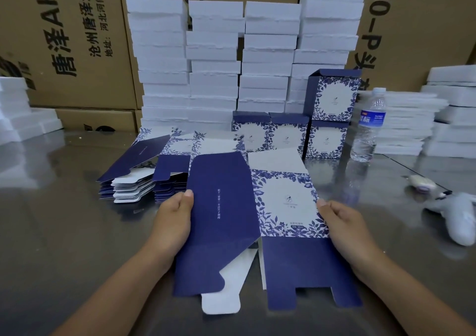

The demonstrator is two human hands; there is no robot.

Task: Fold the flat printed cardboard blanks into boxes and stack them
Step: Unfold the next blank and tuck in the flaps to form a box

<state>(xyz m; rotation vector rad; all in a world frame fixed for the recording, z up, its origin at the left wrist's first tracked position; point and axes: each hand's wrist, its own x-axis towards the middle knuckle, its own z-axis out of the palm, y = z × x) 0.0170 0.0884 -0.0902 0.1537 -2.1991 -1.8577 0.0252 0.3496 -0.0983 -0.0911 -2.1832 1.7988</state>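
I hold one flat cardboard blank [247, 214] over the steel table, navy on the left panel and white with blue leaf print on the right. My left hand [173, 219] grips its left edge, thumb on top. My right hand [342, 222] grips its right edge. Behind it lies a pile of flat blanks [149, 170]. Several folded boxes [288, 134] stand further back: two side by side, and to their right one with an open-topped box [332, 96] stacked on it.
Tall stacks of white foam trays [213, 59] stand behind the boxes, with more at the right [438, 119] and left edges. A water bottle [369, 124] stands right of the boxes. A white handheld tool [456, 219] lies at the right. Brown cartons form the back wall.
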